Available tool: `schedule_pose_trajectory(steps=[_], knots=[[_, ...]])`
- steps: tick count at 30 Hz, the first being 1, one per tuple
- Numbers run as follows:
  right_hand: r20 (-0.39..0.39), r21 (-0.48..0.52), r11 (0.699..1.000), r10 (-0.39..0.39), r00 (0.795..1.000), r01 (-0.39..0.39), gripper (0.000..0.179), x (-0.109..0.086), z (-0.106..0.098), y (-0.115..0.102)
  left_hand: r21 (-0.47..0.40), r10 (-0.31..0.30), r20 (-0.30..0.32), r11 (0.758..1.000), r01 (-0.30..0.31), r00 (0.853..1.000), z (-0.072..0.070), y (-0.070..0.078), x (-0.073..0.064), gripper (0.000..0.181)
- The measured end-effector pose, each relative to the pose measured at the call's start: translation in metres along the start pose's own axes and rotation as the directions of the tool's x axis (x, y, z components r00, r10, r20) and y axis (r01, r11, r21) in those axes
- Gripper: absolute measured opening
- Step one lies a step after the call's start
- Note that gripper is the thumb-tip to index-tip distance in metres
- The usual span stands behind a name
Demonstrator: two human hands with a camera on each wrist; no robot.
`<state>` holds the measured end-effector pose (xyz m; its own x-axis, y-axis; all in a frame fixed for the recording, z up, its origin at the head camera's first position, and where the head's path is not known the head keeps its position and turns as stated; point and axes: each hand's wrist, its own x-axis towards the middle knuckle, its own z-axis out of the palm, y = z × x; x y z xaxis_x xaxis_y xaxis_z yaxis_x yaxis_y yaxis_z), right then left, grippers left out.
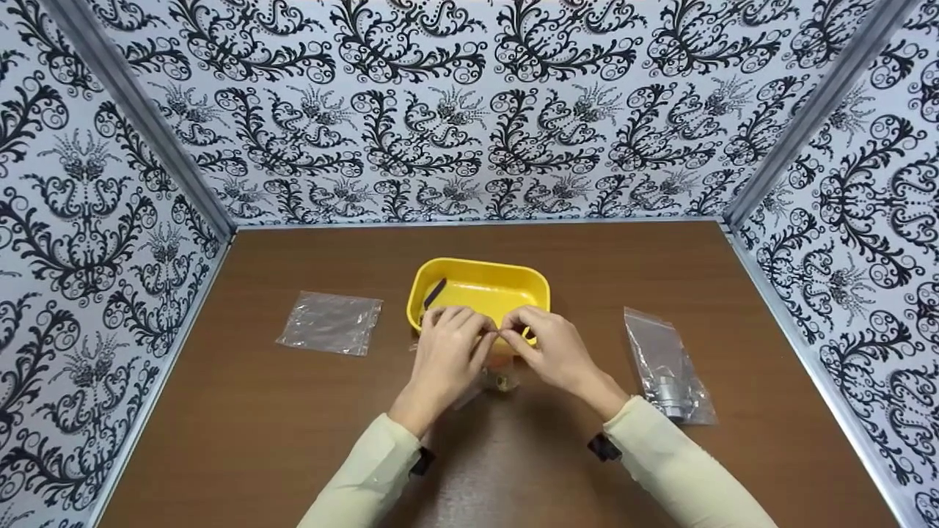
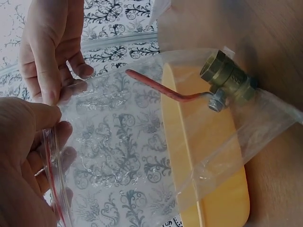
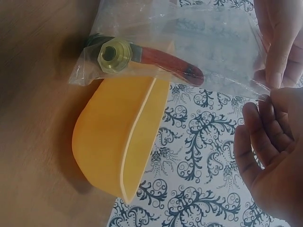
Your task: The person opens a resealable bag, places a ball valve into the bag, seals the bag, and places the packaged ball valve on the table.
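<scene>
In front of the yellow bin, my left hand [image 1: 451,348] and right hand [image 1: 555,350] meet at the top edge of a clear zip bag [image 2: 109,146]. Fingertips of both hands pinch the bag along its red-lined seal [image 2: 51,172]. Inside, at the bag's bottom, lies a brass ball valve [image 2: 229,78] with a red lever handle [image 3: 163,64]. The bag hangs below my hands, and the valve appears low over the table in the head view. Part of the bag is hidden behind my hands there.
The yellow bin [image 1: 488,270] stands just beyond my hands, with a dark strip-like piece [image 1: 435,292] inside. A flat clear plastic bag [image 1: 330,323] lies to the left. Another clear bag [image 1: 653,345] with a grey metal fitting [image 1: 671,400] lies right. Patterned walls [image 1: 469,110] enclose the table.
</scene>
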<state>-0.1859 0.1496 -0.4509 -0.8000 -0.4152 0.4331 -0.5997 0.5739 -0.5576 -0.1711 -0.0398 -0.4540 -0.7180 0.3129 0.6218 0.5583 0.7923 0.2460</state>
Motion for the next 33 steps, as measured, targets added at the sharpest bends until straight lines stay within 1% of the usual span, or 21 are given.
schedule_pose_trajectory(steps=[6,10,13,18,21,26,30,33], knots=[[-0.006,0.006,1.0,-0.01,1.0,0.01,0.011,0.0,-0.001,0.0,-0.005,-0.016,-0.032,1.0,0.016,0.999,0.0,0.0,-0.001,0.007],[-0.015,0.005,1.0,-0.015,1.0,0.015,0.01,0.0,0.0,0.001,0.036,-0.001,-0.062,0.999,0.003,0.998,0.0,-0.001,-0.003,0.007],[-0.015,0.012,1.0,-0.011,1.0,0.011,0.01,0.0,0.001,0.001,0.06,0.017,-0.073,0.998,-0.012,0.997,0.0,-0.003,-0.004,0.008],[-0.014,0.023,1.0,-0.004,1.0,0.005,0.01,0.0,0.003,0.0,0.039,0.013,-0.087,0.999,-0.01,0.996,-0.001,-0.007,-0.005,0.008],[-0.016,0.025,1.0,-0.004,1.0,0.004,0.01,0.0,0.003,0.001,0.03,0.007,-0.087,1.0,-0.005,0.996,-0.002,-0.009,-0.007,0.008],[-0.024,0.028,0.999,-0.021,0.999,0.022,0.009,0.0,0.004,0.002,0.013,-0.005,-0.063,1.0,0.005,0.998,-0.003,-0.012,-0.008,0.008],[-0.03,0.026,0.999,-0.03,0.999,0.031,0.009,0.0,0.004,0.003,-0.003,-0.038,-0.048,0.999,0.038,0.998,-0.005,-0.015,-0.01,0.01],[-0.035,0.03,0.999,-0.019,0.999,0.02,0.008,-0.001,0.003,0.003,0.005,-0.047,-0.047,0.999,0.047,0.998,-0.008,-0.017,-0.011,0.011]])
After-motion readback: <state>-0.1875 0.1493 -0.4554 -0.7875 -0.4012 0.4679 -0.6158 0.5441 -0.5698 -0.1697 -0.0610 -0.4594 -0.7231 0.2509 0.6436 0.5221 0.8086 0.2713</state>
